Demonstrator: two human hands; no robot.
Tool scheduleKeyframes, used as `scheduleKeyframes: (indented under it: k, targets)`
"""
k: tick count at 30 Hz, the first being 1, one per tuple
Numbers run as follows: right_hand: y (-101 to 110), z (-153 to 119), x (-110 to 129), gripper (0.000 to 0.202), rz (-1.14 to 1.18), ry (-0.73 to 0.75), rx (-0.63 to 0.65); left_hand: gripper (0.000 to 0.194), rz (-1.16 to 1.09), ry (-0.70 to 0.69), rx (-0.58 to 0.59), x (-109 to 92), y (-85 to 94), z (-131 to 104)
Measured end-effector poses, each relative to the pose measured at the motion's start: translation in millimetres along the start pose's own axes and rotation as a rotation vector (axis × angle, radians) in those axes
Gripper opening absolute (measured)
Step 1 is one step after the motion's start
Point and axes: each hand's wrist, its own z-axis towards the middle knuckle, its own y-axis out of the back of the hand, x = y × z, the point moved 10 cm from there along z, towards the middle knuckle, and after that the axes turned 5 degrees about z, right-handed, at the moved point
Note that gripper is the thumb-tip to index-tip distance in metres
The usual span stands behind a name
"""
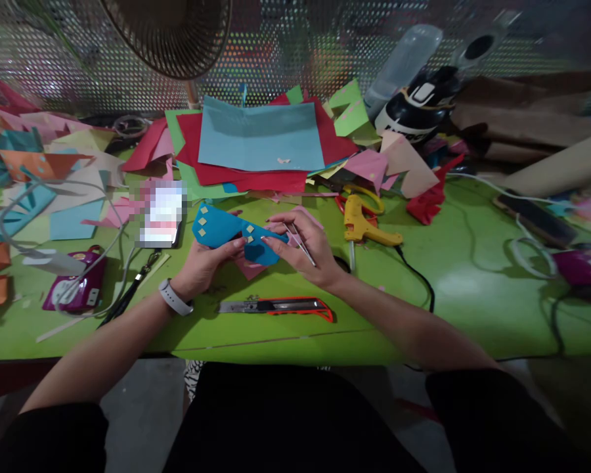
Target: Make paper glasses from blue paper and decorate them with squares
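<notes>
A blue paper piece [219, 224] with several pale yellow diamonds is held up over the green table. My left hand [207, 261] grips its lower left edge, thumb on the front. My right hand [303, 246] has its fingertips at the paper's right part, beside the diamonds, and holds slim metal tweezers [301, 246] that slant across the fingers. Pink paper [250, 268] shows beneath the blue piece. Nearer to me, an orange and grey utility knife [280, 306] lies flat.
A yellow glue gun [367, 223] with a black cord lies right of my hands. Stacked coloured sheets [261, 135] are behind them. A phone [163, 213], a purple power strip [79, 282] and cables sit left. A fan [170, 33] and bottles [416, 105] stand at the back.
</notes>
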Motion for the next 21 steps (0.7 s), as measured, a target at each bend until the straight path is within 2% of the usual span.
scheduleKeyframes:
  k: [5,13,17,21]
  targets:
    - [-8,-3,-2,0.032,0.042,-0.043,0.026,0.061,0.046,-0.053,-0.007,-5,-1.5,0]
    - [-13,-6,1,0.031,0.089,-0.07,0.024,0.063,0.079,-0.109,-0.012,-8,0.6,2]
    - [-6,-2,1,0.032,0.089,-0.058,0.022,0.064,0.03,-0.041,0.005,-4,-0.6,0]
    - [-2,5,1,0.033,0.036,-0.024,0.071,0.049,-0.023,0.04,0.013,4,-0.6,-1]
